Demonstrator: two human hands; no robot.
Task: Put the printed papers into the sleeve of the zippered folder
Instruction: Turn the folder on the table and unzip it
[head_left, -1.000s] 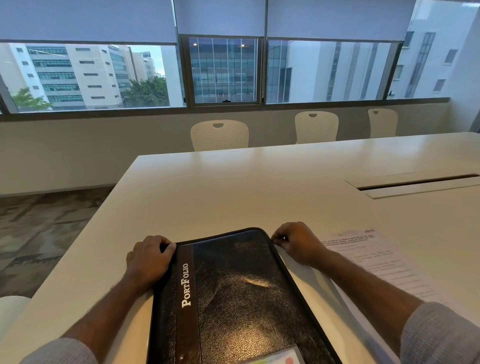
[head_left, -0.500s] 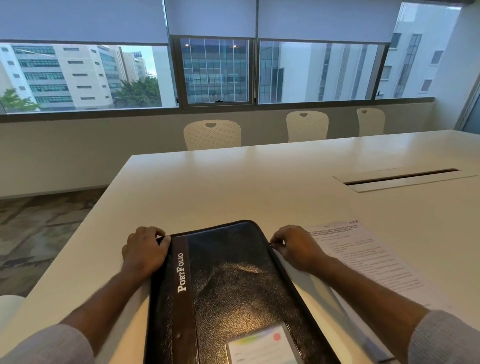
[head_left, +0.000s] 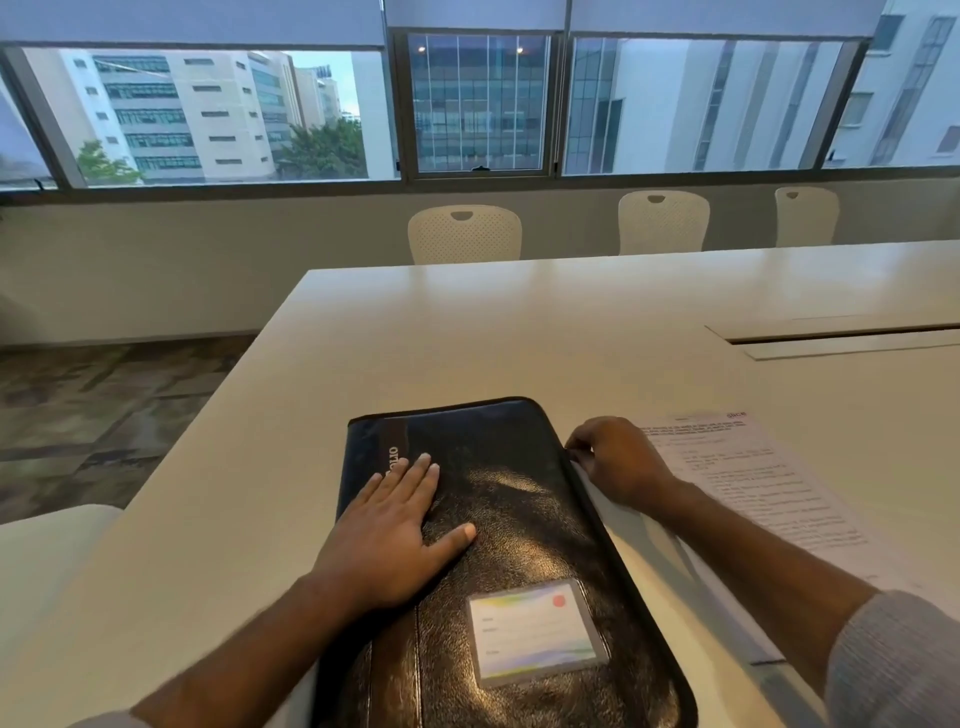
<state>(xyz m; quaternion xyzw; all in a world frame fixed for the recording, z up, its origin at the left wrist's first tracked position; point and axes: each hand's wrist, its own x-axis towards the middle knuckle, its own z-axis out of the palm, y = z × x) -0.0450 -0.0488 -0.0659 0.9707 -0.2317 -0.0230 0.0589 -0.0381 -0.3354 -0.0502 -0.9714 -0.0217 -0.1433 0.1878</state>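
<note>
A black zippered folder marked "Portfolio" lies closed on the white table in front of me. My left hand rests flat on its cover near the spine, fingers straight. At the folder's right edge, just below the far corner, my right hand has its fingers curled and pinching at the zipper line; the pull itself is hidden. The printed papers lie flat on the table to the right of the folder, partly under my right forearm.
A name card sits in a clear pocket on the folder's cover. A long cable slot runs across the table at the far right. White chairs stand behind the table's far edge. The table's left edge drops to the floor.
My left hand left the folder's far left corner and now lies flat on the cover. My right hand slid a little toward me along the right edge.
</note>
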